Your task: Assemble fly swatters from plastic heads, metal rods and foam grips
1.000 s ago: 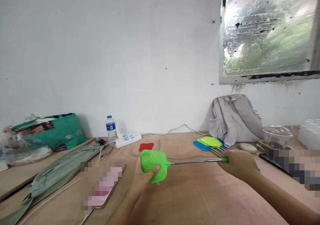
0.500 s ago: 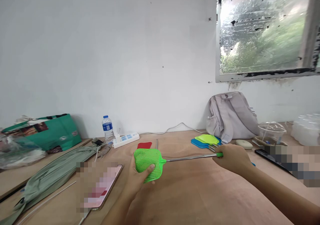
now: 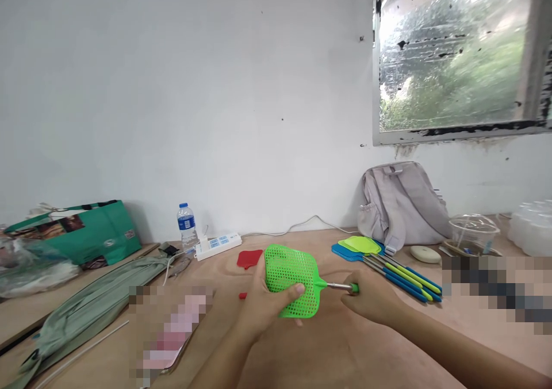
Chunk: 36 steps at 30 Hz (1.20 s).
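A green fly swatter (image 3: 288,271) with a square, holed head is held over the table between both hands. My left hand (image 3: 268,297) grips its head, thumb across the front and fingers behind. My right hand (image 3: 371,296) is closed round the green handle, most of which it hides. Only a short piece of the metal rod shows between head and handle. Behind my left hand lies a red fly swatter (image 3: 249,258), partly covered. To the right, several blue and yellow-green fly swatters (image 3: 357,244) lie in a stack, handles pointing toward me.
On the left are a phone (image 3: 179,331), a grey-green strap bag (image 3: 103,297) and a green bag (image 3: 95,233). A water bottle (image 3: 187,228) and a power strip (image 3: 218,245) stand by the wall. A backpack (image 3: 401,205) and a plastic tub (image 3: 473,233) are at the back right.
The green swatter's rod has become much shorter, its handle slid in toward the head. My left hand and the head moved right; my right hand moved slightly left and down, uncovering the stacked handles.
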Tool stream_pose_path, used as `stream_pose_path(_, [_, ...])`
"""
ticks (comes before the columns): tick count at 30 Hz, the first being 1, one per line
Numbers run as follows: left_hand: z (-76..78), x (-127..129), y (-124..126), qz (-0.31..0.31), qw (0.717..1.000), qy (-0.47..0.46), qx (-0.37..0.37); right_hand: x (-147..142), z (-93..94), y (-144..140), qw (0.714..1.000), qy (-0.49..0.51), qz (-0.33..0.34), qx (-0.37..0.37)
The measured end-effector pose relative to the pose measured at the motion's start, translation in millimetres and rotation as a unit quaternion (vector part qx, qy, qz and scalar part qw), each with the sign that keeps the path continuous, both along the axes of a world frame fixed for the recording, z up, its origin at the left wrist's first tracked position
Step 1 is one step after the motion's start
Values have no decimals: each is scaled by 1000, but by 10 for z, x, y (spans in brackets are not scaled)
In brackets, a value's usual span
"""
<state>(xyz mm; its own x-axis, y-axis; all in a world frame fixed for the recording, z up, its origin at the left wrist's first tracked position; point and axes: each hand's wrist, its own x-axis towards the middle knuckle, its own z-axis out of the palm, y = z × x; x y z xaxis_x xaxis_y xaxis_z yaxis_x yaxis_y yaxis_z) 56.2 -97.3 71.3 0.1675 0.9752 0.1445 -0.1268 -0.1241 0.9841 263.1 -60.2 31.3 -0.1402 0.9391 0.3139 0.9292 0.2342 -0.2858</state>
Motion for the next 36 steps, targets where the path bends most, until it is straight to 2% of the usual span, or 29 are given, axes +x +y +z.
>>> stream_pose_path(3, [13, -34, 29, 4, 1000, 20, 7, 39, 4, 17, 1000, 3, 16, 15])
stream_pose_path(7, [-110, -137, 143, 38, 999, 32, 1, 121, -40, -108, 994, 32, 86, 53])
stream_pose_path(10, [-253, -254, 288, 40, 999, -3, -27, 209, -201, -238, 981, 81, 174, 20])
stream_pose_path(12, [-342, -342, 393, 37, 997, -53, -35, 313, -367, -251, 973, 94, 210, 7])
stream_pose_path(14, [-416, -435, 492, 45, 996, -68, -19, 487, -540, -151, 977, 96, 188, 42])
stream_pose_path(16, [-480, -532, 577, 89, 995, 22, 25, 742, -675, 64, 980, 85, 132, 119])
stream_pose_path(17, [-512, -580, 612, 125, 985, 109, 56, 893, -722, 201, 980, 68, 103, 159])
stream_pose_path(18, [-543, -627, 643, 162, 960, 210, 87, 1053, -754, 345, 978, 45, 71, 189])
stream_pose_path(21, [-640, -744, 705, 230, 835, 476, 152, 1499, -788, 731, 978, -51, -21, 199])
stream_pose_path(23, [-693, -795, 722, 226, 772, 573, 154, 1701, -790, 888, 977, -96, -78, 176])
stream_pose_path(25, [-723, -823, 724, 202, 742, 623, 142, 1787, -785, 951, 974, -122, -119, 151])
stream_pose_path(28, [-738, -838, 723, 182, 730, 645, 133, 1654, -747, 903, 966, -148, -152, 145])
stream_pose_path(30, [-758, -843, 737, 172, 739, 638, 132, 1379, -709, 798, 966, -159, -118, 165])
stream_pose_path(32, [-804, -853, 768, 161, 755, 620, 139, 984, -688, 648, 971, -161, 9, 176])
stream_pose_path(34, [-870, -868, 811, 159, 771, 597, 153, 532, -702, 487, 970, -136, 137, 146])
stream_pose_path(36, [-941, -882, 853, 157, 786, 575, 167, 103, -737, 369, 975, -73, 176, 111])
